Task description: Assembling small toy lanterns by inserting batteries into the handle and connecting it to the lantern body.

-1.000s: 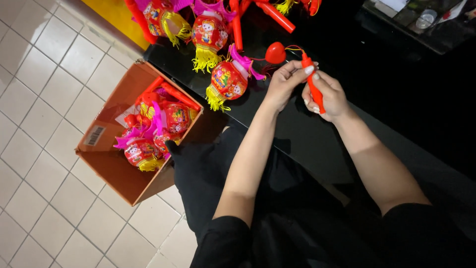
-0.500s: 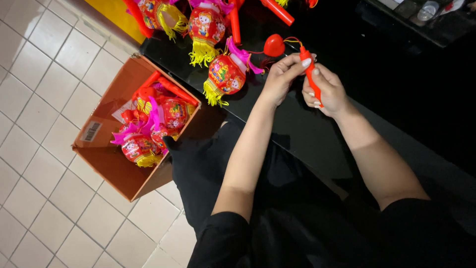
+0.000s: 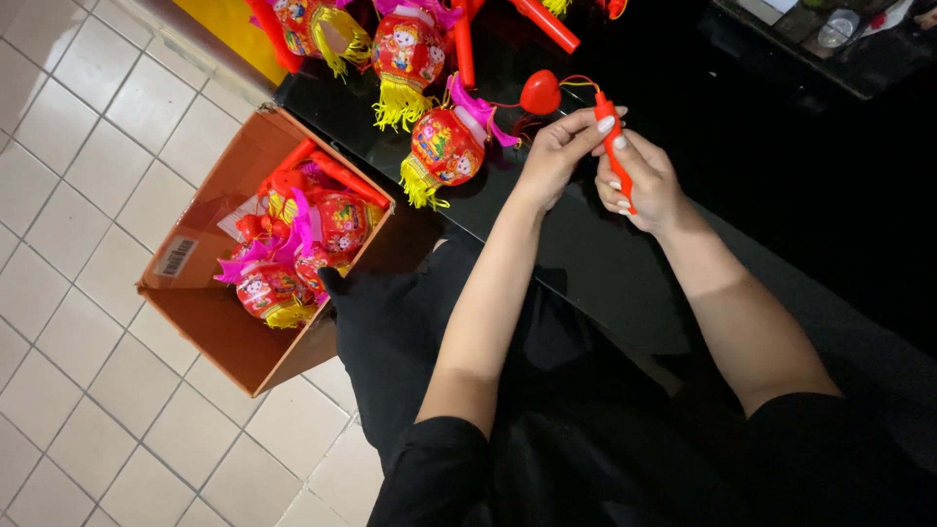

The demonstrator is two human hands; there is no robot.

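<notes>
In both hands: slim red stick (image 3: 617,146).

My black glossy table (image 3: 586,254) runs from top centre to lower right of frame; a red lantern (image 3: 447,146) with yellow fringe lies on it. At left, the tiled floor (image 3: 78,117) carries an open cardboard box (image 3: 210,322).

The top edge is cutting off two lanterns (image 3: 322,29). The right hand (image 3: 639,181) is hiding the lower part of the red stick (image 3: 615,146). Lanterns in the box (image 3: 210,337) are covering each other. Small things on the far shelf (image 3: 839,29) are looking too blurry to tell.
</notes>
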